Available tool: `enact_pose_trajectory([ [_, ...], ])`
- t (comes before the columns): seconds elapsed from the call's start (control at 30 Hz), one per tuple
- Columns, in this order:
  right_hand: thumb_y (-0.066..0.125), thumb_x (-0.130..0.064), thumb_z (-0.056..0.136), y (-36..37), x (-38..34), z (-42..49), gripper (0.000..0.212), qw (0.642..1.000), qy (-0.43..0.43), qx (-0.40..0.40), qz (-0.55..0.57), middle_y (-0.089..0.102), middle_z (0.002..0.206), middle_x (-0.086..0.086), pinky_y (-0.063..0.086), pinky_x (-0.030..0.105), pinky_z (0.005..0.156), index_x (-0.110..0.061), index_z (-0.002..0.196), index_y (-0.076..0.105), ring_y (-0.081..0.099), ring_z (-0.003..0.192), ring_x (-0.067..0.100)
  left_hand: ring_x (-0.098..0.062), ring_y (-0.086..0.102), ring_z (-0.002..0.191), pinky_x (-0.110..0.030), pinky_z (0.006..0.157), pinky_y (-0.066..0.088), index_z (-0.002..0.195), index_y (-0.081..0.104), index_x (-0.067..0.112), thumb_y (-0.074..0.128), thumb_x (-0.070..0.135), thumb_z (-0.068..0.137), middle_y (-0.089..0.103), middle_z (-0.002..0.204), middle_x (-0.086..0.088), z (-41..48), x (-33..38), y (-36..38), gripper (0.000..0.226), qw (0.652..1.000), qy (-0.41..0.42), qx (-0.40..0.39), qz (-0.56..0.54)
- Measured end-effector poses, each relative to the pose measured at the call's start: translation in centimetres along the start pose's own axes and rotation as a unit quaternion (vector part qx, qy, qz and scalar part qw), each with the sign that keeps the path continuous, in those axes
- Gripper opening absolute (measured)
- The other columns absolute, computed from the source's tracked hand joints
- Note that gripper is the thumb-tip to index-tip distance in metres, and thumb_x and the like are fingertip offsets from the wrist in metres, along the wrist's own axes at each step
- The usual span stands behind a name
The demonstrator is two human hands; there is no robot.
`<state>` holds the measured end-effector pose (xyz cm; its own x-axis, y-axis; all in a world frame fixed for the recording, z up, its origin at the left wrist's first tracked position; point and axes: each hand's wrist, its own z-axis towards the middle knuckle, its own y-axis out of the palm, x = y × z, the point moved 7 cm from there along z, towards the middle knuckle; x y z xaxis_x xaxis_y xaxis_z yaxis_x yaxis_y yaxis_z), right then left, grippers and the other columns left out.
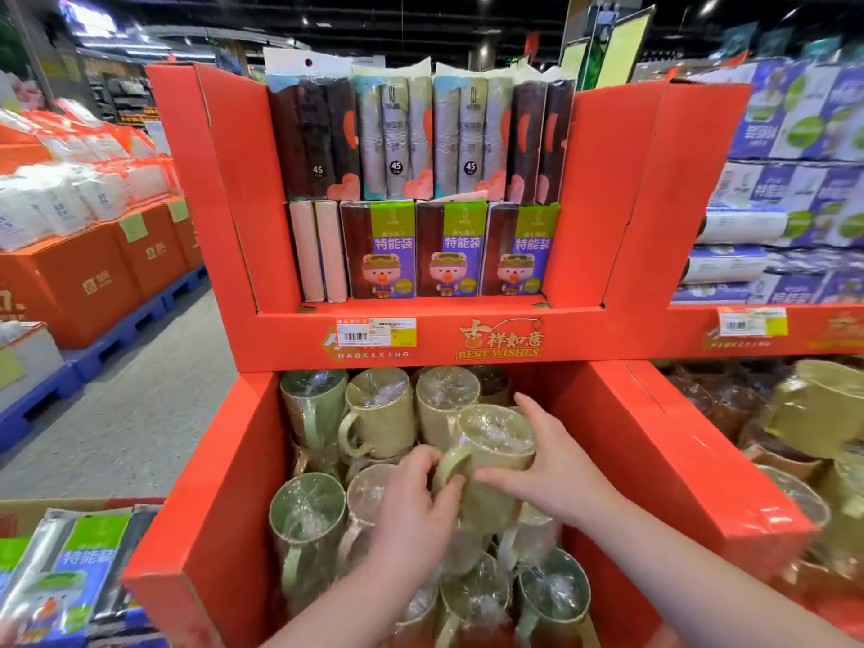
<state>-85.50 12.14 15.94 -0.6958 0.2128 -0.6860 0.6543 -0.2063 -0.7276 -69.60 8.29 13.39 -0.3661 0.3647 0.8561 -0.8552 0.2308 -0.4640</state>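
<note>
Nearest us, our left hand (411, 507) reaches into the red cardboard display bin (654, 441) and curls its fingers round the handle of the pale yellow-green mug in clear film wrap (495, 446). Our right hand (551, 470) clasps the mug's body from the side of the bin's right wall, thumb and fingers spread round it. The mug is tilted in the middle of the bin, raised above the other wrapped mugs. A green wrapped mug (308, 516) stands toward the bin's left wall.

We judge that we are lifting the mug out or resettling it. The film looks slippery, so we let the right hand carry the weight and use the handle only to steer. We lift straight up, clear of the neighbours, and mind the red shelf of wrapped packs (449, 247) overhanging the bin's back.
</note>
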Motion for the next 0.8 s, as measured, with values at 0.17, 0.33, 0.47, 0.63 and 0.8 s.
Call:
enact_pose_trajectory([
  [0.17,0.082,-0.044,0.066,-3.4,2.5,1.5,0.119,0.998,0.045,0.005,-0.049,0.018,0.157,0.006,0.025,0.030,0.112,-0.016,0.153,0.007,0.025,0.143,0.020,-0.003,0.049,0.097,-0.014,0.083,0.040,0.110,0.049,0.024,0.064,0.041,0.086,0.051,0.108,0.010,1.1,-0.7,2.2,0.033,0.995,0.009,-0.077,0.056],
  [0.33,0.084,-0.036,0.067,-4.9,4.5,4.7,0.121,0.993,0.060,-0.012,-0.100,0.016,0.157,0.011,0.025,0.029,0.112,-0.009,0.152,0.003,0.023,0.143,0.023,-0.010,0.036,0.127,-0.027,0.108,0.031,0.135,0.040,0.027,0.053,0.053,0.088,0.041,0.134,0.009,1.3,-4.0,2.2,0.055,0.941,0.007,-0.136,0.310],
  [0.47,0.083,-0.033,0.068,-3.3,5.4,6.4,0.118,0.991,0.061,-0.048,-0.107,0.012,0.157,0.010,0.026,0.028,0.112,-0.008,0.153,0.003,0.021,0.144,0.023,-0.020,0.016,0.143,-0.042,0.119,0.015,0.147,0.025,0.029,0.050,0.057,0.088,0.026,0.150,0.002,1.0,-6.1,2.9,0.071,0.896,-0.007,-0.197,0.397],
  [0.63,0.082,-0.027,0.070,-2.2,5.8,8.4,0.114,0.993,0.052,-0.050,-0.089,0.013,0.155,0.011,0.026,0.025,0.110,-0.007,0.152,0.006,0.023,0.142,0.023,-0.025,-0.005,0.148,-0.048,0.119,-0.002,0.152,0.009,0.031,0.049,0.062,0.087,0.004,0.161,-0.001,1.0,-7.5,3.3,0.083,0.877,-0.039,-0.238,0.415],
  [0.8,0.077,-0.021,0.071,-1.9,5.9,10.5,0.099,0.994,0.045,-0.057,-0.086,0.015,0.150,0.016,0.033,0.023,0.104,-0.014,0.150,0.018,0.032,0.136,0.027,-0.028,-0.005,0.148,-0.048,0.119,0.000,0.152,0.008,0.033,0.047,0.063,0.087,-0.001,0.161,-0.003,1.0,-8.7,3.7,0.081,0.863,-0.068,-0.268,0.423],
])
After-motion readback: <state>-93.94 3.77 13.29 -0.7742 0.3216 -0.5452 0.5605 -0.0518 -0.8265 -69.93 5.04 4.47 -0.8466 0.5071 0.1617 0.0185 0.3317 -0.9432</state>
